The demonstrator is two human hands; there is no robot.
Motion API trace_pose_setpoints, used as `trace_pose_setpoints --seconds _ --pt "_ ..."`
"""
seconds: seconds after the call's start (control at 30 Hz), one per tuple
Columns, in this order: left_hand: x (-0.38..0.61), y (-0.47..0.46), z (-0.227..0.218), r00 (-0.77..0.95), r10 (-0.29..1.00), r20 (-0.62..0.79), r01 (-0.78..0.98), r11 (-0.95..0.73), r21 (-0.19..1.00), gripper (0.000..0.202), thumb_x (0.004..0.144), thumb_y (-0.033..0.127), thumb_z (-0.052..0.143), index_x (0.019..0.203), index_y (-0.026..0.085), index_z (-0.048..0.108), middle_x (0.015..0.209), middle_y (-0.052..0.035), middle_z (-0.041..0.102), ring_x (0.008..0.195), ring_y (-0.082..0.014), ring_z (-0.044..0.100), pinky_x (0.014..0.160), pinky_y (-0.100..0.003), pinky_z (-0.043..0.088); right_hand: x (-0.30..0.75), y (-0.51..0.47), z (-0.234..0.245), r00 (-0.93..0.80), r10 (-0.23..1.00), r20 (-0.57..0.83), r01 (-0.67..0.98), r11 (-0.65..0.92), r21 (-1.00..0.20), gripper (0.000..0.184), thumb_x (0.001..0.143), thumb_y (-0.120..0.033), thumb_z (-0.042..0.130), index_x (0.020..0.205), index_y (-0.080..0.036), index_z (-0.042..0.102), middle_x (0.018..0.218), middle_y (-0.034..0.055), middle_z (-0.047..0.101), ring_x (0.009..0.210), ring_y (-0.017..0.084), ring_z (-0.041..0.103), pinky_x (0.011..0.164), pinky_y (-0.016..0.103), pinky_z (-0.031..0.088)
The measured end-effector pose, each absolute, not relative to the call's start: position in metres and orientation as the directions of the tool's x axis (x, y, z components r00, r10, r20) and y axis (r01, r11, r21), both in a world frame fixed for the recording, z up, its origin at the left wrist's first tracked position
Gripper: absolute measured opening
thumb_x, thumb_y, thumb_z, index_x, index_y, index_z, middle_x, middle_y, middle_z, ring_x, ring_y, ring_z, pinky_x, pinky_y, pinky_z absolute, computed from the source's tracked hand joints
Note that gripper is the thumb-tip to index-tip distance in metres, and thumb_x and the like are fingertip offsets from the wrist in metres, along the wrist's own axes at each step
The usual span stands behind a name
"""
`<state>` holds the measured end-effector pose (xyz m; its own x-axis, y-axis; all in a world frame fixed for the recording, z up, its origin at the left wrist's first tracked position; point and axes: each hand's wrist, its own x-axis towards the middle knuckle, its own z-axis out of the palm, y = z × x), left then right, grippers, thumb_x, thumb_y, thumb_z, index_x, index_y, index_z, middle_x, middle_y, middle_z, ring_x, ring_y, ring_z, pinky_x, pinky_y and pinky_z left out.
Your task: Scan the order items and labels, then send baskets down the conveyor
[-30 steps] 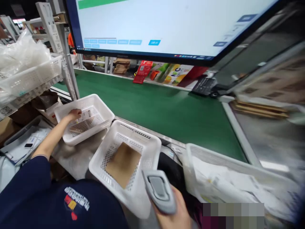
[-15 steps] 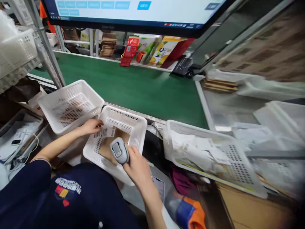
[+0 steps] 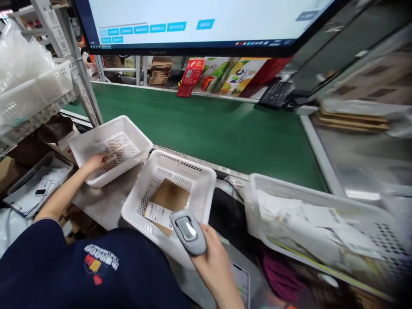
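My right hand (image 3: 214, 253) grips a grey handheld barcode scanner (image 3: 188, 231) above the near right corner of the middle white basket (image 3: 201, 189). Inside that basket lies a brown cardboard piece (image 3: 172, 195), with a white printed slip (image 3: 158, 213) over its near part. My left hand (image 3: 96, 162) reaches over the near side of the left white basket (image 3: 130, 128). Its fingers are closed around something small and pale, too unclear to name.
A green conveyor belt (image 3: 206, 124) runs behind the baskets, under a monitor (image 3: 193, 51). To the right stands a long basket (image 3: 257, 214) of white papers and packets. A phone (image 3: 241, 283) lies beside my right forearm. A keyboard (image 3: 275, 93) sits beyond the belt.
My left hand has moved from the middle basket into the left one. The printed slip now lies nearer me on the cardboard. The scanner has moved nearer me and right; the view has shifted.
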<state>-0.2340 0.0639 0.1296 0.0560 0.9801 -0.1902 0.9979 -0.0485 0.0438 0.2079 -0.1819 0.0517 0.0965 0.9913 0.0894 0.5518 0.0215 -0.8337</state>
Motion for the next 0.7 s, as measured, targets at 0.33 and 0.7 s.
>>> trace_pose_setpoints --seconds 0.33,0.7 --pt "-0.094 0.009 0.152 0.423 0.885 0.195 0.906 -0.409 -0.109 0.027 0.106 0.031 0.065 0.125 0.017 0.078 0.119 -0.0189 0.074 0.118 -0.0372 0.067 0.098 -0.045 0.052 0.148 -0.128 0.137 -0.12 0.989 0.083 0.75 0.145 -0.645 0.081 0.083 -0.011 0.061 0.164 -0.021 0.057 0.133 0.0146 0.067 0.108 0.031 0.074 0.086 0.038 0.06" --pt "-0.04 -0.015 0.048 0.546 0.83 0.112 0.816 -0.558 0.153 0.051 0.098 0.048 0.05 0.134 0.026 0.079 0.133 -0.0206 0.078 0.123 -0.0417 0.076 0.096 -0.052 0.065 0.275 -0.175 0.103 0.402 0.883 0.243 0.444 0.044 -0.895 0.036 0.073 -0.032 0.084 0.106 -0.022 0.076 0.109 0.0085 0.074 0.099 0.028 0.075 0.091 0.041 0.062"
